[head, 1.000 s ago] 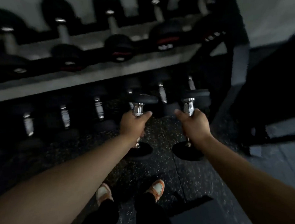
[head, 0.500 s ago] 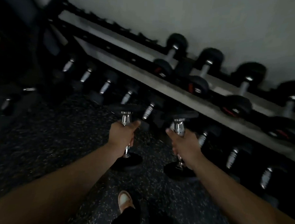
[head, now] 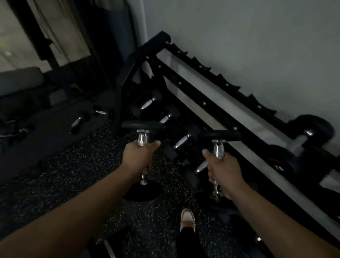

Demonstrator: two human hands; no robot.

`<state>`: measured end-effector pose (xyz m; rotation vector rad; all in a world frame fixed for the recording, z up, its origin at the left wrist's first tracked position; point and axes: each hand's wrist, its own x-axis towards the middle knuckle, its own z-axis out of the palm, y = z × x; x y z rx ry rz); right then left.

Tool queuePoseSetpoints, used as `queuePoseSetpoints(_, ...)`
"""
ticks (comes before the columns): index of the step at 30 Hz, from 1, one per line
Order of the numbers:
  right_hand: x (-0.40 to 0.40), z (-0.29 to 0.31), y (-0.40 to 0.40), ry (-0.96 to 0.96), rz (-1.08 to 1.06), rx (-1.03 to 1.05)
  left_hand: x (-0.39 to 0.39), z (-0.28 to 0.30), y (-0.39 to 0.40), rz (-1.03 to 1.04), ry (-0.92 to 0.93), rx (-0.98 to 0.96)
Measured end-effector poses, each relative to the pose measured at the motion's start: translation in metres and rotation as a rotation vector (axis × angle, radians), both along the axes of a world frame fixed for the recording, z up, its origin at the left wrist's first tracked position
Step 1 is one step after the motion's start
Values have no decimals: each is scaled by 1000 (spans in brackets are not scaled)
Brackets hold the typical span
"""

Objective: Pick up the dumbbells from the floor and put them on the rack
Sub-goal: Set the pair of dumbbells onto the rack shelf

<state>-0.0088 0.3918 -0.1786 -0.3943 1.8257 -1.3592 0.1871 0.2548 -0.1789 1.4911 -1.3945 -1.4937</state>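
Observation:
My left hand [head: 138, 158] grips the chrome handle of a black dumbbell [head: 143, 125] held upright, one head above my fist and the other below it. In my right hand [head: 222, 170] is a second upright dumbbell [head: 221, 136], gripped the same way. Both hang above the speckled floor, just in front of the rack's [head: 215, 95] left end. The rack's top tier is bare at this end, with toothed cradles along its back rail. A large dumbbell [head: 292, 151] rests on it further right. Several dumbbells [head: 165, 119] lie on the low tier behind my hands.
More dumbbells [head: 78, 121] lie on the floor left of the rack, one [head: 109, 249] near my feet. My shoe [head: 187, 219] shows below my right hand. A padded bench [head: 15, 81] and a dark machine frame [head: 71, 46] stand at the left. A pale wall backs the rack.
My view has swung left along the rack, from its loaded right part to its bare left end. Both hands still carry their dumbbells upright in the same grip.

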Motion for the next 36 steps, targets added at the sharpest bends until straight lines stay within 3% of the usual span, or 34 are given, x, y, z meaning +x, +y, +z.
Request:
queuePoseSetpoints(12, -50, 21, -246, -16, -27, -14, -49, 6, -234, 52, 45, 0)
queuePoseSetpoints(21, -36, 6, -415, -90, -242, -20, -53, 7, -453, -141, 85, 34)
queuePoseSetpoints(28, -41, 6, -495, -109, -407, -11, -87, 7, -572, -286, 65, 36)
queuePoseSetpoints(36, -80, -16, -556, -1, -534, 75, -161, -16, -643, -457, 50, 77)
